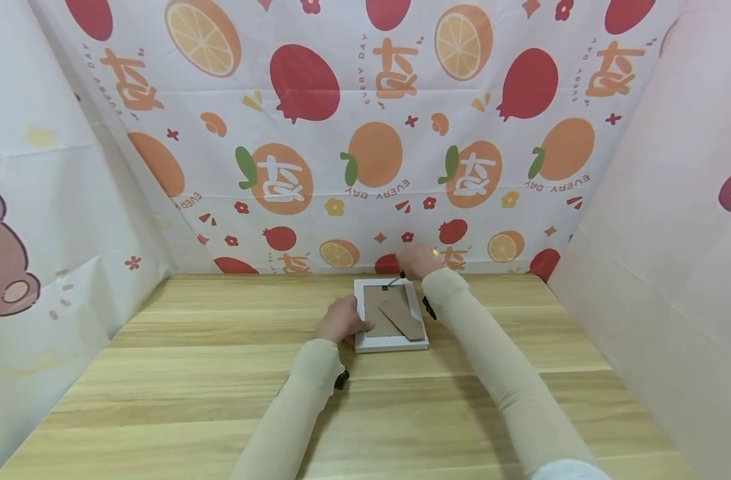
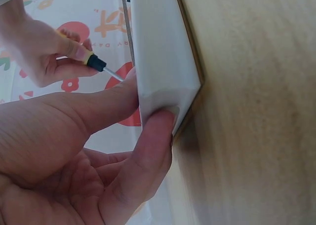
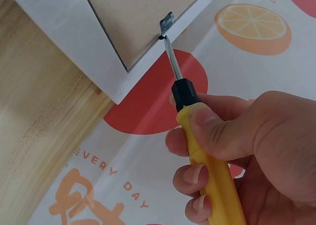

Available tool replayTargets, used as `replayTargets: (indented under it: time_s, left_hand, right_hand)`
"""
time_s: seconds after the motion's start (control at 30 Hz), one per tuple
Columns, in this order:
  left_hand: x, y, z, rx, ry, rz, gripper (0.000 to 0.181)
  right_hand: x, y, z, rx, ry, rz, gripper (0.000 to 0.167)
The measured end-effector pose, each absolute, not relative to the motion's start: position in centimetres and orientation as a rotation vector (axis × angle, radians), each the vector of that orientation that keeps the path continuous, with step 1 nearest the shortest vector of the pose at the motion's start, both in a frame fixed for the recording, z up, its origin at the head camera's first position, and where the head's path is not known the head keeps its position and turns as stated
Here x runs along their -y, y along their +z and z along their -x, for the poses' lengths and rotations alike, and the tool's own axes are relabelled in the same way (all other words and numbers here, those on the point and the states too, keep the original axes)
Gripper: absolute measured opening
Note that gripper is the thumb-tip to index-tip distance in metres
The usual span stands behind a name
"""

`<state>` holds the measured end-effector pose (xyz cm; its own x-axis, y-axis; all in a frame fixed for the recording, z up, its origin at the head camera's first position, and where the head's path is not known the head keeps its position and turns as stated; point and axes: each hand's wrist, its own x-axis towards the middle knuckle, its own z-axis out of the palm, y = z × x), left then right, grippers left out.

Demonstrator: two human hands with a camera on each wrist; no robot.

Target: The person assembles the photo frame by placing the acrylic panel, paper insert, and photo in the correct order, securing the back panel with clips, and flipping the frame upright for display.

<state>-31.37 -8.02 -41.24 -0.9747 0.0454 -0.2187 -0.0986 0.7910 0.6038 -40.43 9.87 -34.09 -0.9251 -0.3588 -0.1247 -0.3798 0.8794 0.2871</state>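
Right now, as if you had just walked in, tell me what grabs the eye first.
The bright fruit-print sheet behind the table stands out first. Next comes the white picture frame, back up near the table's far edge, its left side gripped by the left hand. Then the yellow screwdriver in the right hand, its tip at the frame's far edge.

The surface [image 1: 179, 373] is of pale wood colour, with grain in long stripes. On it, near the far edge, lies a white frame [image 1: 392, 313] with its brown back [image 1: 374, 308] upward.
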Motion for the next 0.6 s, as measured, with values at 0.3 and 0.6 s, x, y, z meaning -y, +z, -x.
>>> replayTargets:
  time_s: [0.3,0.6]
  left_hand:
    - [8.08,-41.41,31.50,-2.764,0.936,0.041,0.041]
    - [8.06,-41.34,31.55,-2.762,0.927,0.034,0.040]
  right_hand:
    - [-9.47,-34.04,40.15,-2.985,0.475,0.582,0.011]
    - [-9.38,-34.36,39.89,-2.984,0.566,0.632,0.014]
